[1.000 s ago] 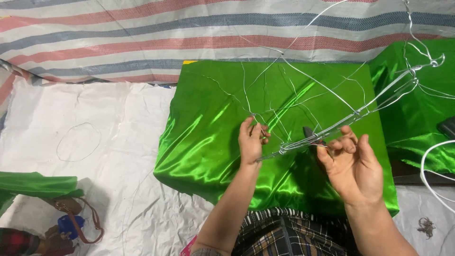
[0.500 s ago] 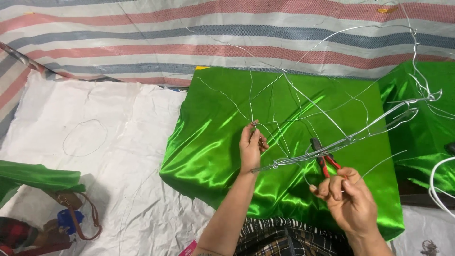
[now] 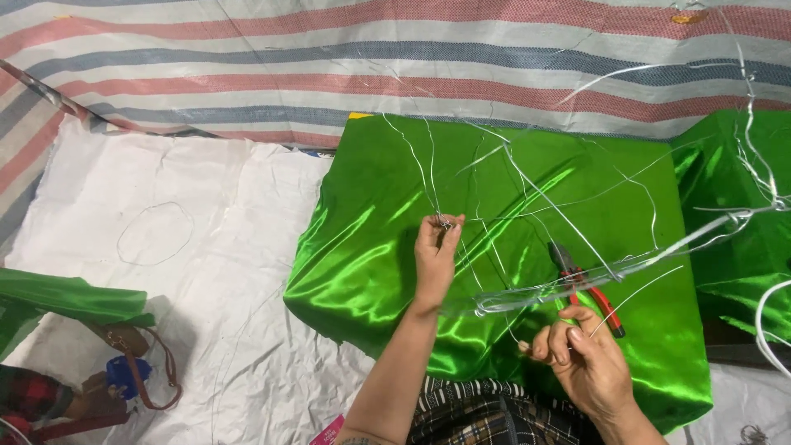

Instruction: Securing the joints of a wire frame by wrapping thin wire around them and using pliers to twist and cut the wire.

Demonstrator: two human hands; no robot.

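Observation:
My left hand (image 3: 434, 254) is raised over the shiny green satin cloth (image 3: 371, 247), its fingertips pinching a joint of thin silver wire (image 3: 443, 221) in a wire frame (image 3: 568, 284). My right hand (image 3: 582, 360) is lower, near my lap, with fingers curled around a loose strand of wire that runs up to the right. Red-handled pliers (image 3: 587, 288) lie on the cloth just above my right hand, apart from it. The frame's thicker bundled wires run from the middle toward the right edge.
A white woven sheet (image 3: 206, 272) covers the floor on the left, with a loose wire loop (image 3: 155, 233) on it. A striped tarp (image 3: 329, 66) lies behind. More green cloth (image 3: 741, 214) sits right; a brown strapped bag (image 3: 132, 367) and folded green fabric (image 3: 58, 297) sit lower left.
My left hand moved from the thick wire bundle up to a thin wire joint. My right hand dropped lower and let go of the pliers, which now lie on the cloth.

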